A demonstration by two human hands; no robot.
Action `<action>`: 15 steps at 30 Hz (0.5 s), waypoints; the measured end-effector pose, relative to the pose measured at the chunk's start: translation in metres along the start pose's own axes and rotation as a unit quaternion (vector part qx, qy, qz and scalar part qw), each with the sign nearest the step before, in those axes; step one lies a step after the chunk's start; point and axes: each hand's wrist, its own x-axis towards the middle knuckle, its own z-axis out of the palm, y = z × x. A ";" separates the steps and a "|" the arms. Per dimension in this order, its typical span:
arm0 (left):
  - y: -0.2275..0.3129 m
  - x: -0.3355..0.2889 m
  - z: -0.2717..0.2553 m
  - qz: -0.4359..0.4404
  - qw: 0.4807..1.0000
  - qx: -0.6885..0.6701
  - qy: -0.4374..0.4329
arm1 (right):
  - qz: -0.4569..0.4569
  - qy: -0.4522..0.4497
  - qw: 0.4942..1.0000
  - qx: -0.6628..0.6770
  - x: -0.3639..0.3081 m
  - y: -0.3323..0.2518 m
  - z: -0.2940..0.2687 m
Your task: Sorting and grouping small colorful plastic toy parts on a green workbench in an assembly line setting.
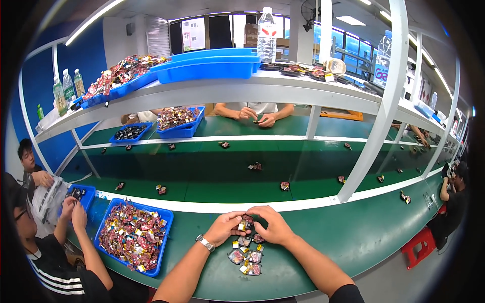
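Note:
Between my hands is a small electronic assembly (246, 222), a dark casing with a white and yellow part. My left hand (226, 227), with a watch on its wrist, pinches it from the left. The fingers of my right hand (273, 225) curl round its far and right side; their exact contact is partly hidden. Just below, several similar assemblies (251, 256) lie in a loose cluster on the green table (313, 252). Left of my left forearm stands a blue tray (168, 237) heaped with small red, white and yellow electronic parts.
Beyond a white rail (242, 206), scattered assemblies (285, 186) lie on a green conveyor belt (222, 171). A white post (376, 101) rises at right. Overhead, a shelf (212, 88) holds blue trays and bottles. Co-workers sit left, right and opposite; a red stool (420, 248) stands at right.

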 end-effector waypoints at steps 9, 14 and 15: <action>-0.005 0.004 0.003 0.014 0.999 -0.016 0.041 | 0.104 0.047 0.990 -0.089 0.001 -0.010 0.022; -0.004 0.003 0.006 0.044 0.998 -0.021 0.046 | -0.032 0.057 0.983 -0.169 0.001 -0.008 0.017; -0.004 0.003 0.006 0.044 0.998 -0.022 0.047 | -0.032 0.057 0.984 -0.168 0.002 -0.007 0.016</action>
